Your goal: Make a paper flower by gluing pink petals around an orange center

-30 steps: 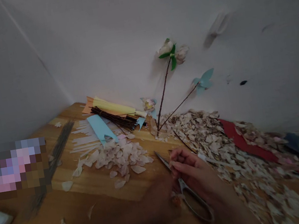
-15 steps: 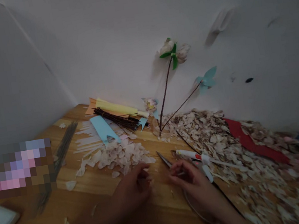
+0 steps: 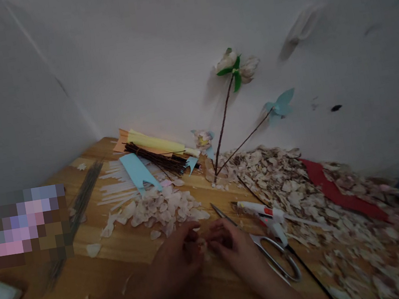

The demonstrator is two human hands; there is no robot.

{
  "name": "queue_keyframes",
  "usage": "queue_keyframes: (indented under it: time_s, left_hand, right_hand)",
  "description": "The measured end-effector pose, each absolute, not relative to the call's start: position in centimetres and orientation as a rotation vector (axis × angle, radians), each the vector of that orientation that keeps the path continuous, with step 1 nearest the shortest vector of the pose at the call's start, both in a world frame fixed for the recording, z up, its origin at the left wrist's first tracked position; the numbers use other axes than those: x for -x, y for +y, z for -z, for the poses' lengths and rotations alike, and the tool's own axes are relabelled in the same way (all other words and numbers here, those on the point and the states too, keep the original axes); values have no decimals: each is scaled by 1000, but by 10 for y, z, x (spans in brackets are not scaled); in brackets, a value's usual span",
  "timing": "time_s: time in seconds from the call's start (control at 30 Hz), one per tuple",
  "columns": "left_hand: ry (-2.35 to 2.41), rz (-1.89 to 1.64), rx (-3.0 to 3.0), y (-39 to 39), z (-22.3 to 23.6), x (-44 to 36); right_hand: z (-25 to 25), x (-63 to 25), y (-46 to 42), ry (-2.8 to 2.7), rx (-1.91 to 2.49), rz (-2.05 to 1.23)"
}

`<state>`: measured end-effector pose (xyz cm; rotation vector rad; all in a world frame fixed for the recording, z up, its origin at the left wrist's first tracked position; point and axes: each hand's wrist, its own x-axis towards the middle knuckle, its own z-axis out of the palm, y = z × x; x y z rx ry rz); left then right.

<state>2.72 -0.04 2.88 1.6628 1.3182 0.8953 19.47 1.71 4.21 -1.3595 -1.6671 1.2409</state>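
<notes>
Above the table, my left hand [image 3: 180, 253] is closed with its fingers curled round a small pale piece [image 3: 201, 246] that has an orange-red spot; dim light keeps its kind unclear. My right hand [image 3: 234, 247] comes in from the other side, fingers pinched against or close to that piece. Whatever lies inside the right fingertips is hidden. Silver scissors [image 3: 279, 258] lie beside my right hand, blades partly behind it. A white hot glue gun [image 3: 260, 209] with a red trigger area rests just beyond. Pale loose petals [image 3: 163, 208] are heaped in front of my left hand.
Dried petals [image 3: 284, 181] cover the right side, with a red strip [image 3: 343, 197] on them. A brown stem bundle [image 3: 155, 159], blue paper [image 3: 138, 172] and grey wires [image 3: 86, 198] lie left. A branch with flowers [image 3: 225, 110] leans at the wall. A black cord [image 3: 314, 278] runs frontward.
My right hand has moved left, off the scissors, to meet my left hand. The scissors' handles now show. My left hand stays nearly in place.
</notes>
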Motion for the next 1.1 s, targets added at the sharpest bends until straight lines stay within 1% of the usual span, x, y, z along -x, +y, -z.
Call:
queue_keyframes:
  time_s: [0.33, 0.47, 0.6, 0.77, 0.87, 0.97, 1.1]
  left_hand:
    - [1295, -919, -1623, -2, -30, -31]
    - [1290, -907, -1635, -3, -26, -30]
    - [1212, -863, -1592, -5, -31, -30]
    - [1076, -915, -1383, -6, -43, -28]
    - [1001, -996, -1156, -3, -41, -26]
    - [1021, -1037, -932, 2, -35, -26]
    - [976, -971, -754, 6, -31, -26]
  right_hand:
    - [-41, -199, 23, -1577, 1425, -1231]
    - [-41, -196, 23, -1475, 1384, -1373]
    - [-39, -191, 22, -1309, 1273, -1554]
    - [-35, -191, 23, -1207, 1224, -1632]
    - [-31, -193, 23, -1171, 1191, -1655]
    - [-33, -193, 19, -1141, 1111, -1632]
    - [-43, -189, 11, -1187, 1031, -1562]
